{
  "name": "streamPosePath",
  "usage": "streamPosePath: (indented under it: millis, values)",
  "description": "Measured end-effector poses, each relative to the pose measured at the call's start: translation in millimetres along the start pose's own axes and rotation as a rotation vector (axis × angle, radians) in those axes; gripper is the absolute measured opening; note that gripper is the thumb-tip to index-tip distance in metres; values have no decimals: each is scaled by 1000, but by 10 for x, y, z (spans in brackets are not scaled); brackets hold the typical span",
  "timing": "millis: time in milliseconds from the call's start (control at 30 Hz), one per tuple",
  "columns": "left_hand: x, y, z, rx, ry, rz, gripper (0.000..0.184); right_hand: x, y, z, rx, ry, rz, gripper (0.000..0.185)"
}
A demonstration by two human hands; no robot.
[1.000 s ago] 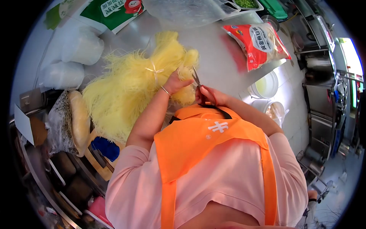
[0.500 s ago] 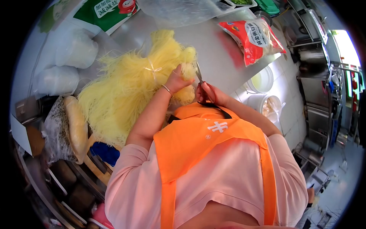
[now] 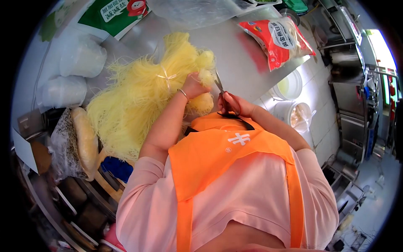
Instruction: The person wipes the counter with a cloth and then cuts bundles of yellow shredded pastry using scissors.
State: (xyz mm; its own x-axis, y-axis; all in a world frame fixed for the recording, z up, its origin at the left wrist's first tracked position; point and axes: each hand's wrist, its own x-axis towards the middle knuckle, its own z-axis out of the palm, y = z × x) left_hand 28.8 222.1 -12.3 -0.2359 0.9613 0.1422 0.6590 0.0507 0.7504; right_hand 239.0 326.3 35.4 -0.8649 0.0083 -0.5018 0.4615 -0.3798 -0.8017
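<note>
A big bundle of thin yellow noodles (image 3: 138,96) lies on the metal table (image 3: 235,50), bound by a pale tie (image 3: 167,77). My left hand (image 3: 194,87) is closed on the folded right end of the noodles. Just to its right, my right hand (image 3: 236,104) grips scissors (image 3: 218,82) with red handles, their blades pointing up beside the noodle end. The fingertips of my left hand are partly hidden among the strands.
A red and white bag (image 3: 277,42) sits at the table's right edge. White buckets (image 3: 289,86) stand beyond that edge. Stacked plastic tubs (image 3: 84,56), a green package (image 3: 113,17) and filled clear bags (image 3: 67,145) are on the left.
The whole view has shifted slightly, moving the surroundings left. The scissor blades have turned from pointing up-left to nearly upright, and look closer together than a second ago. Both hands keep their holds.
</note>
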Motion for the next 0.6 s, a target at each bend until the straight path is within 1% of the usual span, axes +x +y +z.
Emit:
streamPosePath:
  millis: [67, 133, 167, 233, 300, 367, 467, 567, 600]
  values:
    - [16, -1, -14, -35, -44, -12, 24, -51, -101, 20, 69, -29, 38, 55]
    - [11, -15, 10, -89, -68, -99, 26, -15, -81, -26, 98, -63, 51, 56]
    - [11, -26, 24, -87, -72, -100, 26, 6, -74, -49, 123, -98, 67, 57]
    - [8, -12, 44, 40, -86, -51, 26, 48, -82, -55, 170, -100, 73, 57]
    - [9, -35, 65, 43, -85, -33, 26, 72, -81, -35, 215, -102, 78, 57]
    - [6, -64, 87, 47, -80, -14, 26, 87, -80, -10, 118, -54, 69, 56]
    - [-10, -68, 110, 115, -62, -9, 27, 75, -73, 51, 120, 4, 42, 54]
    - [-11, -54, 105, 80, -33, -12, 28, 41, -87, 89, 119, 44, 1, 52]
    - [-3, -7, 69, 0, 7, 23, 23, 38, -80, 82, 120, 44, 1, 52]
